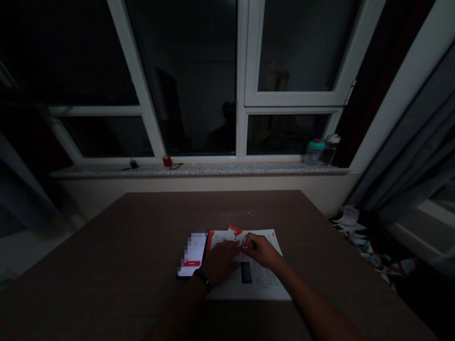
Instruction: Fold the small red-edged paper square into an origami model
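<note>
A printed page (263,279) with text, a dark blue picture and orange marks lies on the brown table. My left hand (221,261), with a black band on its wrist, rests flat on the page's left part, fingers stretched toward the right. My right hand (259,248) is closed in a pinch over the page's upper middle, close to the left fingertips; what it holds is too small and dark to tell. Just above the hands, a small orange and white piece (235,230) lies at the page's top edge. Left of the page is a phone (194,253) with a lit screen.
The brown table (124,237) reaches to a wall below a stone windowsill (220,168). On the sill stand a red item (167,161), a small dark item (133,163) and a green-lidded bottle (314,151). Papers (350,217) lie beyond the table's right edge.
</note>
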Demonstrator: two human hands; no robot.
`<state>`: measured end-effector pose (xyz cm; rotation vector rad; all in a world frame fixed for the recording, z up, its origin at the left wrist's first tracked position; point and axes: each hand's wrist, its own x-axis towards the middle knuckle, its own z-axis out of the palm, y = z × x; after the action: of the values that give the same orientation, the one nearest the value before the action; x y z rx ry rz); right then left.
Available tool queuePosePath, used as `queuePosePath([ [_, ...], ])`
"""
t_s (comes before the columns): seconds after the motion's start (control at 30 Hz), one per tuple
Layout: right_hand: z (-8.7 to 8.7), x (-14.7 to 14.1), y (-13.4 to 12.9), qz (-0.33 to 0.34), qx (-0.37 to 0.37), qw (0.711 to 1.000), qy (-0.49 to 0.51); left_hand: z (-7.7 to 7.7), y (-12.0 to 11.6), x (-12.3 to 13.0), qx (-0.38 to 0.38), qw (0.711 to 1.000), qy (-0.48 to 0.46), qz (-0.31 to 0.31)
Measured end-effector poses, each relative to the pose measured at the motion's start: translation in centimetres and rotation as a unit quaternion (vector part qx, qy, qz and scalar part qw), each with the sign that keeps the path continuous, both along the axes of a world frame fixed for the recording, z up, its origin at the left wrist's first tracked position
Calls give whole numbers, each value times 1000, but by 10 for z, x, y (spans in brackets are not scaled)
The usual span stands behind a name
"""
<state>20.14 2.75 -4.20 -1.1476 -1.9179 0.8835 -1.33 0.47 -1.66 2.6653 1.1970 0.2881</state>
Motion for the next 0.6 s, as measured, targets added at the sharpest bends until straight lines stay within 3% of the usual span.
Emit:
queuePosePath([
  [0.27, -3, 3, 1, 19, -22, 999, 13, 4, -2, 0, 2, 1000, 3, -5],
  [0.4, 4, 5, -3, 23, 32, 999, -4, 1, 0, -2, 5, 1000, -4, -25],
  [0.5, 9, 7, -3, -1, 96, 995, -28, 0, 0, -2, 1, 999, -5, -44],
  [0.6, 10, 8, -1, -37, 115, 991, -57, 6, -4, 0, -7, 999, -2, -47],
])
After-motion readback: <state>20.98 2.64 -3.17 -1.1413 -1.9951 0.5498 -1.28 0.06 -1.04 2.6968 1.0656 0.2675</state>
